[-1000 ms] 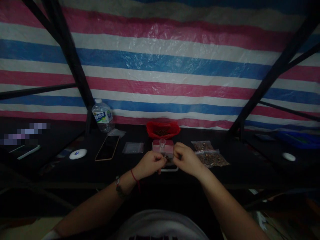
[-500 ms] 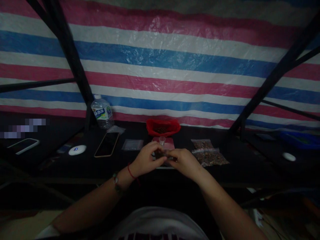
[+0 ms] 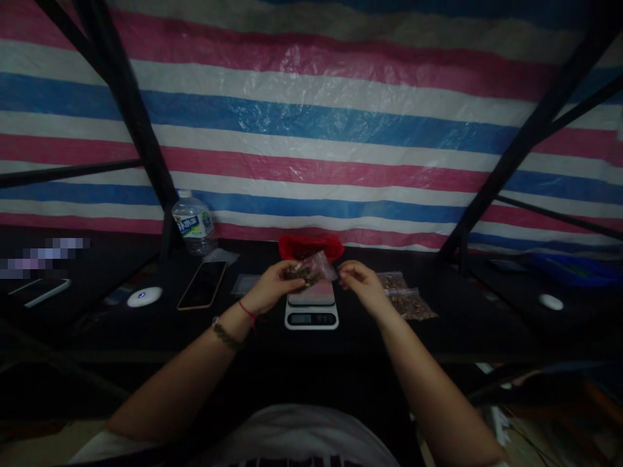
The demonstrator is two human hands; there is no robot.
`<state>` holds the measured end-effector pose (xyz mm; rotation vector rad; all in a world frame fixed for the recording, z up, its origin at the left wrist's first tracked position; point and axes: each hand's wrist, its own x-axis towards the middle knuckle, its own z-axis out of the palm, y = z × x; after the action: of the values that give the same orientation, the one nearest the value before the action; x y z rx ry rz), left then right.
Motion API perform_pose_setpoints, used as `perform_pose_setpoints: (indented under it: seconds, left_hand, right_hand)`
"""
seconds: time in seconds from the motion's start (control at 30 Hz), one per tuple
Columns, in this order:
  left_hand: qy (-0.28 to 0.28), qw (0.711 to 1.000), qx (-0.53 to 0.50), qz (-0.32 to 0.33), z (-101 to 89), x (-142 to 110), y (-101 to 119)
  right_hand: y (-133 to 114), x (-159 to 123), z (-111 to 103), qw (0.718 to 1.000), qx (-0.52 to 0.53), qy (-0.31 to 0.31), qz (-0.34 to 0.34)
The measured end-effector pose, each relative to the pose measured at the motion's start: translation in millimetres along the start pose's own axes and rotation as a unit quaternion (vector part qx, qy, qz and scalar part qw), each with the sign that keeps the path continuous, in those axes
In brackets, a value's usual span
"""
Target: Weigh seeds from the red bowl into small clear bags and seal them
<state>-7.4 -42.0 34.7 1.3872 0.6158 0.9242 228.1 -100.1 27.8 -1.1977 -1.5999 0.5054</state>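
Observation:
My left hand (image 3: 278,283) is closed on a small clear zip bag (image 3: 314,269) with brown seed-like bits inside. The bag is tilted, its zip end pointing right. My right hand (image 3: 361,282) is beside that end with its fingers curled together; whether they pinch the edge I cannot make out. Under the bag stands a white kitchen scale (image 3: 311,320) with a pinkish plate; its display is too dim to read. Behind it sits a red plastic bag (image 3: 333,246), opened up, its contents mostly covered by the held bag.
Two filled zip bags (image 3: 413,305) lie right of my right hand. Flat clear bags (image 3: 243,284), a phone (image 3: 203,285), a white round device (image 3: 145,297) and a water bottle (image 3: 193,224) are on the left. Dark metal posts (image 3: 129,117) frame the striped sheet behind the black table.
My hands have moved apart, and the zip bag now shows, held in the left. The scale's front has come into view. The small clear cup seen on the scale is now hidden.

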Motion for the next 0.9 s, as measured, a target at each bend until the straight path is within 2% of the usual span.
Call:
perform_pose_setpoints:
  seconds: [0.07,0.13,0.23,0.3,0.37,0.43,0.5,0.6,0.73,0.9]
  left_hand:
    - [0.034,0.999,-0.006,0.033,-3.5,18.7,12.6]
    - [0.033,0.998,0.027,0.054,-10.4,42.6,23.9]
    - [0.031,0.976,0.198,0.085,-24.2,80.3,35.2]
    - [-0.02,0.926,0.369,0.078,-32.6,102.0,39.4]
    - [-0.079,0.859,0.501,0.07,-37.9,119.8,41.8]
    - [-0.128,0.802,0.579,0.068,-39.2,134.5,42.4]
    - [-0.166,0.769,0.613,0.07,-36.5,147.2,41.6]
    - [-0.199,0.756,0.618,0.085,-27.7,163.6,39.7]
    - [-0.198,0.758,0.613,0.104,-13.9,179.1,39.0]
    - [-0.221,0.725,0.643,0.108,-1.9,188.8,40.6]
  right_hand:
    - [25.6,2.3,3.7,0.996,-0.062,0.054,0.024]
    - [46.7,0.5,8.3,0.987,-0.149,0.064,0.017]
    - [65.3,-6.3,13.7,0.97,-0.24,0.039,0.019]
    - [70.2,-9.7,15.5,0.961,-0.275,0.028,0.023]
    - [71.8,-10.8,16.4,0.957,-0.288,0.034,0.023]
    - [71.8,-10.5,17.8,0.957,-0.289,0.034,0.022]
    - [71.5,-10.0,20.0,0.957,-0.288,0.023,0.023]
    - [70.5,-10.1,23.0,0.956,-0.292,0.007,0.029]
    - [69.2,-10.3,24.0,0.955,-0.294,-0.004,0.031]
    - [69.0,-9.2,23.4,0.957,-0.29,-0.004,0.028]
